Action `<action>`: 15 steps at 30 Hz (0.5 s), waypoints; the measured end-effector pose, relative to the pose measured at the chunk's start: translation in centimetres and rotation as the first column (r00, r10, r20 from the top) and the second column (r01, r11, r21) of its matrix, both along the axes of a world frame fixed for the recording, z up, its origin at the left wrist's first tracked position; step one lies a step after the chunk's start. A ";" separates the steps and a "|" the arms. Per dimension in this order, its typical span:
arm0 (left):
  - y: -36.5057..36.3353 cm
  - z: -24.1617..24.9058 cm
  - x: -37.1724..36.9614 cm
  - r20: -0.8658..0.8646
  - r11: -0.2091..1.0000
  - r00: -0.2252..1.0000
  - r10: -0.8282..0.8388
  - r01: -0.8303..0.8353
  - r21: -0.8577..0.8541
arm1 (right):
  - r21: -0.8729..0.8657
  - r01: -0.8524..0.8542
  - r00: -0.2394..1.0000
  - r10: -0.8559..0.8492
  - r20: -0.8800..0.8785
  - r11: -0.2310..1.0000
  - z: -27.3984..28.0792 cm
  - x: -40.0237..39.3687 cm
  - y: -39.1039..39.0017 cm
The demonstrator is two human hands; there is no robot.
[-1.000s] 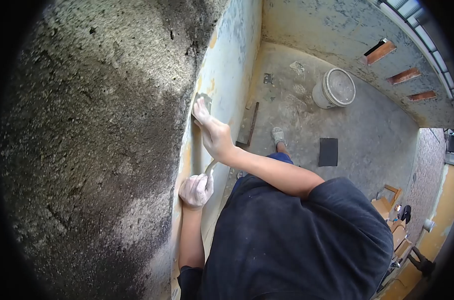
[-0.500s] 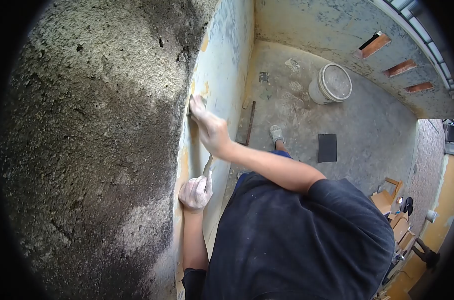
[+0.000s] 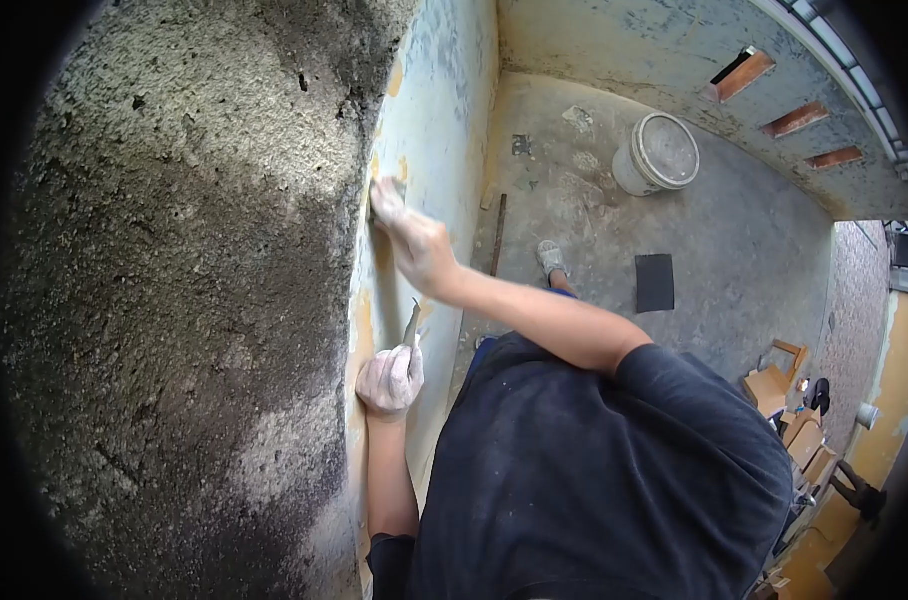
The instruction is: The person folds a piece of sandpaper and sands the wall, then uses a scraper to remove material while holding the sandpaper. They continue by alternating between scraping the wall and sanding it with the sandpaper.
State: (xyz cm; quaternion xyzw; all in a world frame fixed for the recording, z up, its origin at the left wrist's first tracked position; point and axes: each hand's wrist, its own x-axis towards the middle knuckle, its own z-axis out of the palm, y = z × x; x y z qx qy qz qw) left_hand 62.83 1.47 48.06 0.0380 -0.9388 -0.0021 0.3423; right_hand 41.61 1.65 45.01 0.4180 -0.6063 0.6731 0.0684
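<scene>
The right hand (image 3: 414,245) presses a small sanding pad (image 3: 386,187) flat against the painted wall (image 3: 444,110), fingers spread over it; the pad looks light and bendy, best held under the palm. At 6 o'clock the left hand (image 3: 389,380) is closed round a stiff scraper (image 3: 412,325). No writing is readable

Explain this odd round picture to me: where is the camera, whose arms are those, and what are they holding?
The camera sits on a person's head, looking steeply down along a wall, so you see their own dark shirt and arms. The right hand presses a small sanding pad flat against the pale wall. The left hand, dusted white, grips a scraper with its fingers, blade pointing up. Far below on the concrete floor lie a white bucket, a dark sheet and a thin rod.
</scene>
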 end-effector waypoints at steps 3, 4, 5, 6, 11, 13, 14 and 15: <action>-0.1 0.2 -0.5 -0.024 1.000 1.000 0.007 -0.007 -0.007 | -0.005 0.053 0.984 -0.051 0.172 0.999 1.8 -5.2 -2.7; 0.0 0.2 -0.5 -0.028 1.000 1.000 0.013 -0.013 -0.012 | 0.017 0.075 0.964 -0.076 0.255 0.997 2.2 -6.7 -3.5; 0.1 0.2 -0.4 -0.026 1.000 0.999 0.021 -0.021 -0.013 | 0.041 0.093 0.935 -0.102 0.339 0.995 2.5 -7.1 -3.9; 0.1 0.1 -0.2 -0.019 1.000 1.000 0.022 -0.022 -0.005 | 0.039 0.088 0.935 -0.096 0.342 0.995 2.3 -5.7 -3.5; -0.2 -0.3 -0.8 -0.042 0.999 0.999 0.030 -0.031 -0.014 | 0.061 -0.095 0.995 0.092 0.048 0.994 0.1 3.0 1.5; 0.0 0.0 -0.7 -0.036 1.000 0.999 0.025 -0.025 -0.004 | 0.013 -0.032 0.999 0.031 0.034 0.999 0.7 0.7 0.2; 0.0 0.2 -0.6 -0.036 1.000 0.999 0.023 -0.023 -0.007 | -0.038 0.029 0.999 -0.029 0.018 0.999 0.9 -1.2 -0.9; 0.0 0.3 -0.7 -0.043 1.000 0.999 0.025 -0.026 -0.010 | -0.028 0.065 0.996 -0.063 0.066 0.997 1.0 -3.2 -2.0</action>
